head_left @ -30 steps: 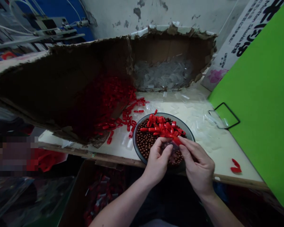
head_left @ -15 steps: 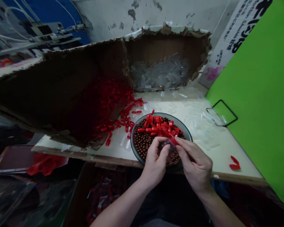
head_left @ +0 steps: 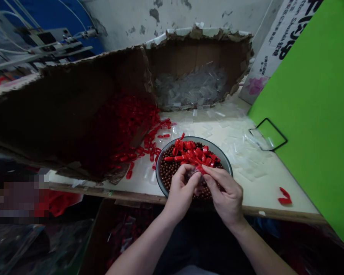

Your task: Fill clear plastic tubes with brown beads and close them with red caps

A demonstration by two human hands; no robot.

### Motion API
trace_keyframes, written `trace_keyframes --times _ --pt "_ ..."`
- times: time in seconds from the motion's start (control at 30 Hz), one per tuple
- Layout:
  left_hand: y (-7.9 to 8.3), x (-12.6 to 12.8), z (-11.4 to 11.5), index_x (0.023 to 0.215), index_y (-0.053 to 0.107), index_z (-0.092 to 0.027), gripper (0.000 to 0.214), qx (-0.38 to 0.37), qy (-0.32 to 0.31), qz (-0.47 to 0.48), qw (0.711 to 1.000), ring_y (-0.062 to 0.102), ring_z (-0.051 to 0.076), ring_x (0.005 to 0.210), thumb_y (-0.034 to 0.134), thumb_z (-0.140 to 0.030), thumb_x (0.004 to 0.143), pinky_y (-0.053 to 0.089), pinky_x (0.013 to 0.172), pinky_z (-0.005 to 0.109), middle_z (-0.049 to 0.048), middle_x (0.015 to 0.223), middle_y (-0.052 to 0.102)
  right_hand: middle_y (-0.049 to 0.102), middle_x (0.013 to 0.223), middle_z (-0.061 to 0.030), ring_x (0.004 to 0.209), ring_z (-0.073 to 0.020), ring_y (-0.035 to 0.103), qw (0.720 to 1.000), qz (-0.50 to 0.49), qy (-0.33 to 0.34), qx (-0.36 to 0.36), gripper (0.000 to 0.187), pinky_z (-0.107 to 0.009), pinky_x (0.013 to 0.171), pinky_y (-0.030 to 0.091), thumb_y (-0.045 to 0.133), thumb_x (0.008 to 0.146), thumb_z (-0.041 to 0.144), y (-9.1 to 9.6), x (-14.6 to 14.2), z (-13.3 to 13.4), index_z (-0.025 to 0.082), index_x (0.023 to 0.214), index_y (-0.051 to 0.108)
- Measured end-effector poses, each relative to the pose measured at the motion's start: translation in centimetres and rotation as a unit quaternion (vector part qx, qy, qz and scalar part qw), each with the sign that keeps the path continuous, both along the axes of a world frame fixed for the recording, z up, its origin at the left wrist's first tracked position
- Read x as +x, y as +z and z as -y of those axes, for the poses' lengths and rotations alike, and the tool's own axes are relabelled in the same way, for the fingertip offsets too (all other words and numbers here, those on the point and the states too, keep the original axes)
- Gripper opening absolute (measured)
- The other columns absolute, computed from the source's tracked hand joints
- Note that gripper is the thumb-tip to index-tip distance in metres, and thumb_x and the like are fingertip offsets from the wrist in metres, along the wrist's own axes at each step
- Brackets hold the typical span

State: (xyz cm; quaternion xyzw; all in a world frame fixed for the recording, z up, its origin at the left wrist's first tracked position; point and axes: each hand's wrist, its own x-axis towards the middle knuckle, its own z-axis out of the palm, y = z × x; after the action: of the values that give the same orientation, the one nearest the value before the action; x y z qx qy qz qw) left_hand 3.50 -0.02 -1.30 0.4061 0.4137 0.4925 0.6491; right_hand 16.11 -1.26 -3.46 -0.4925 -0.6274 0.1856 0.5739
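Over the front of a grey bowl (head_left: 159, 179), my left hand (head_left: 182, 190) pinches a small clear plastic piece (head_left: 190, 174), partly covered by the fingers. My right hand (head_left: 225, 193) grips a small red plastic cap (head_left: 201, 169) at the edge of that clear piece. The two parts touch; whether they are joined I cannot tell. Brown round beads (head_left: 167, 170) fill the bowl, and a heap of red caps (head_left: 189, 151) lies on top of them behind my hands.
Left on the table, a torn cardboard box (head_left: 74, 76) spills red caps (head_left: 129, 122). Its other compartment holds clear plastic pieces (head_left: 192, 86), more scattered on the tabletop (head_left: 246, 168). A green panel (head_left: 312, 114) with a black wire bracket (head_left: 278, 133) borders the right; a red piece (head_left: 284, 196) lies nearby.
Both hands have shifted slightly left, my right hand drawing closer to my left. The clear piece and red cap remain between my fingers.
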Motion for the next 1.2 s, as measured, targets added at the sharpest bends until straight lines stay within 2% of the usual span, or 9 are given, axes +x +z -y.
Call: trace_keyframes --times 0.07,0.17,0.27,0.33,0.5,0.7,0.8,0.97,1.2 --pt "0.2 -0.3 -0.5 0.090 0.053 -0.017 0.022 -0.015 -0.014 0.038 0.999 0.049 0.005 0.052 0.063 -0.035 0.083 0.041 0.047 0.016 -0.0042 0.070 0.052 0.072 0.101 -0.0038 0.092 -0.0182 0.066 0.988 -0.124 0.041 -0.078 0.020 -0.034 0.083 0.053 0.060 0.088 0.026 0.4 0.1 -1.0 0.027 0.104 0.072" --pt "0.6 -0.7 -0.9 0.090 0.055 -0.016 0.024 -0.040 -0.069 0.064 0.995 0.051 0.005 0.049 0.066 -0.035 0.081 0.040 0.042 0.014 -0.0024 0.069 0.057 0.073 0.099 -0.0046 0.087 -0.0170 0.068 0.922 -0.314 0.106 -0.199 0.027 -0.031 0.077 0.054 0.053 0.092 0.041 1.5 0.4 -3.1 0.025 0.100 0.073" --pt "0.6 -0.9 -0.8 0.087 0.056 -0.014 0.026 -0.072 -0.111 0.074 0.988 0.051 0.006 0.044 0.069 -0.035 0.077 0.038 0.038 0.014 -0.0019 0.061 0.058 0.073 0.099 -0.0074 0.089 -0.0176 0.067 0.860 -0.360 0.216 -0.289 0.041 -0.032 0.079 0.054 0.046 0.092 0.052 2.8 0.5 -5.4 0.021 0.097 0.074" --pt "0.5 -1.0 -0.6 0.086 0.056 -0.013 0.028 -0.096 -0.108 0.081 0.986 0.052 0.007 0.043 0.071 -0.035 0.075 0.037 0.035 0.014 -0.0009 0.061 0.059 0.073 0.093 -0.0078 0.084 -0.0168 0.067 0.844 -0.353 0.254 -0.313 0.045 -0.031 0.079 0.053 0.047 0.091 0.054 3.5 0.7 -6.3 0.019 0.091 0.074" --pt "0.0 -1.4 -0.5 0.083 0.053 -0.014 0.032 -0.119 -0.081 0.098 0.985 0.054 0.007 0.044 0.073 -0.037 0.071 0.040 0.036 0.015 0.0016 0.068 0.065 0.061 0.061 0.0006 0.055 -0.0101 0.055 0.898 -0.323 0.155 -0.255 0.038 -0.022 0.056 0.047 0.056 0.086 0.052 4.1 1.1 -6.2 0.019 0.091 0.072" --pt "0.3 -1.0 -0.1 0.081 0.048 -0.017 0.034 -0.095 -0.147 0.064 0.983 0.050 0.008 0.036 0.069 -0.043 0.074 0.035 0.033 0.015 0.0012 0.060 0.066 0.034 0.044 0.0099 0.039 -0.0068 0.028 0.913 -0.188 0.224 -0.284 0.030 -0.020 0.041 0.026 0.060 0.085 0.043 3.5 -0.1 -5.8 0.018 0.097 0.070" --pt "0.4 -1.2 0.2 0.081 0.044 -0.019 0.033 -0.065 -0.160 0.031 0.984 0.043 0.006 0.032 0.062 -0.047 0.080 0.029 0.032 0.014 -0.0021 0.053 0.062 0.034 0.047 0.0080 0.041 -0.0082 0.030 0.921 -0.119 0.250 -0.276 0.039 -0.022 0.042 0.027 0.051 0.090 0.049 3.3 -0.4 -5.9 0.018 0.100 0.071" --pt "1.0 -1.6 1.0 0.080 0.043 -0.019 0.030 -0.048 -0.160 -0.009 0.986 0.038 0.004 0.035 0.058 -0.045 0.084 0.026 0.036 0.013 -0.0050 0.051 0.056 0.037 0.049 0.0051 0.045 -0.0097 0.035 0.944 -0.031 0.228 -0.237 0.047 -0.024 0.046 0.028 0.041 0.093 0.052 3.6 -0.3 -4.9 0.019 0.098 0.074" --pt "1.8 -1.2 1.7 0.079 0.042 -0.019 0.026 -0.027 -0.161 -0.029 0.986 0.036 0.004 0.037 0.055 -0.041 0.087 0.026 0.037 0.015 -0.0057 0.050 0.051 0.029 0.045 0.0063 0.041 -0.0087 0.026 0.934 -0.102 0.230 -0.253 0.052 -0.025 0.043 0.021 0.039 0.093 0.056 3.2 -0.3 -4.0 0.017 0.083 0.073"
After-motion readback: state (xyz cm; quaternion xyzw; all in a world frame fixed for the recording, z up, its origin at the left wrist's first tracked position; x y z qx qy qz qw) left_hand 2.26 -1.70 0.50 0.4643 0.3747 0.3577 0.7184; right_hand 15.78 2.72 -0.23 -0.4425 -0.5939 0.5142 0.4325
